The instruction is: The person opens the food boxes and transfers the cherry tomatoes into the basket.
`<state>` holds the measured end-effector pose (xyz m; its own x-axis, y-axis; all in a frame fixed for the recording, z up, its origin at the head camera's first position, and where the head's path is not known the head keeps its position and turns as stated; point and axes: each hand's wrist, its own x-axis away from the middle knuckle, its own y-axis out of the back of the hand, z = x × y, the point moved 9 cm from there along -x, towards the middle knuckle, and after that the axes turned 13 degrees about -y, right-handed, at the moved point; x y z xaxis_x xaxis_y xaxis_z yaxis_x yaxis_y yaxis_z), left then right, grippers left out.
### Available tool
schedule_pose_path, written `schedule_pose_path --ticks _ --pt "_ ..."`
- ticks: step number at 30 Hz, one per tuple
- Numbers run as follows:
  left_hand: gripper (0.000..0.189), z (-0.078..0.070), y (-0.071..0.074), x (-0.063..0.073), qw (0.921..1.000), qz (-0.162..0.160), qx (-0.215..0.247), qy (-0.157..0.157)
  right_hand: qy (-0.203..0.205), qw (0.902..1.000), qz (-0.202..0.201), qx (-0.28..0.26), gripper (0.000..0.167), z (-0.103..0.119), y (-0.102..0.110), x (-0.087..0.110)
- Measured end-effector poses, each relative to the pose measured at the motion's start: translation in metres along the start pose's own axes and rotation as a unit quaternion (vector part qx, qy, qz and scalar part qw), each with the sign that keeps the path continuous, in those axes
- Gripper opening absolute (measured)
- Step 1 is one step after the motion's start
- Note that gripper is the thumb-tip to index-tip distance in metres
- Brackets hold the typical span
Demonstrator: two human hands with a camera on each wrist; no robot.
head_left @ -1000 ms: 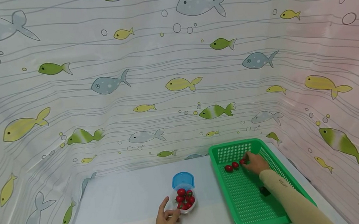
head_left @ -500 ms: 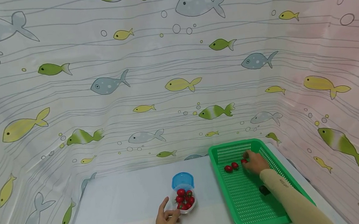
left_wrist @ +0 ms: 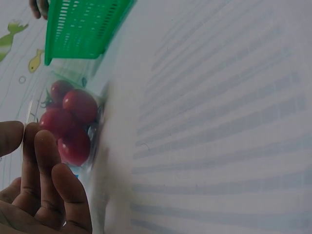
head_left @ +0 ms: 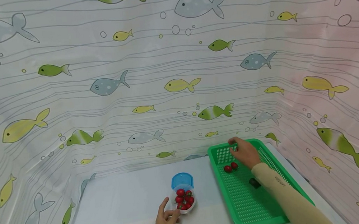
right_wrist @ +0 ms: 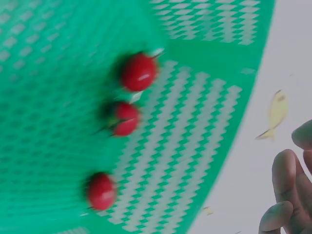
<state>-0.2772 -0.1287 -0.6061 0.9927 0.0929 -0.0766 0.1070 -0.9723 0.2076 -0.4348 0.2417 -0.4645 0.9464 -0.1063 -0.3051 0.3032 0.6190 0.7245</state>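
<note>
My left hand [head_left: 166,221] pinches the near rim of a small clear plastic container [left_wrist: 30,105] between thumb and forefinger. Several red cherry tomatoes [head_left: 180,192] fill it, and its blue lid [head_left: 182,181] lies folded back on the far side. My right hand [head_left: 246,152] is raised over the far end of a green plastic basket [head_left: 224,201], with loosely bent fingers and nothing between them. In the right wrist view, three cherry tomatoes [right_wrist: 139,72] lie apart in a row by the basket's end wall; from the head, the right hand covers one of them.
Both container and basket stand on a white tabletop [head_left: 123,204], the basket to the right. A fish-patterned sheet [head_left: 148,122] rises behind and at both sides. A small dark object [head_left: 254,183] shows beside the right sleeve, over the basket floor.
My right hand has let go of the third tomato, leaving it in the basket, and has lifted up and slightly left. The left hand and container have stayed put.
</note>
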Motion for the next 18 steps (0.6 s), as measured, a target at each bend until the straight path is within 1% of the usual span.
schedule_pose_path --ticks 4,9,14,18 --pt "0.074 0.000 -0.001 0.000 1.0000 -0.002 -0.004 0.004 0.046 0.9985 0.002 -0.030 0.026 0.033 0.003 0.003" --pt "0.077 -0.001 -0.003 -0.002 0.9999 0.012 -0.005 0.005 0.091 0.9951 0.010 -0.036 0.030 0.074 0.003 0.011" --pt "0.080 -0.001 -0.004 -0.001 0.9997 0.024 -0.004 0.003 0.123 0.9917 0.018 -0.031 0.034 0.106 -0.005 0.020" --pt "0.078 -0.001 -0.005 0.000 0.9997 0.025 -0.006 0.002 0.143 0.9890 0.029 -0.025 0.034 0.129 -0.017 0.029"
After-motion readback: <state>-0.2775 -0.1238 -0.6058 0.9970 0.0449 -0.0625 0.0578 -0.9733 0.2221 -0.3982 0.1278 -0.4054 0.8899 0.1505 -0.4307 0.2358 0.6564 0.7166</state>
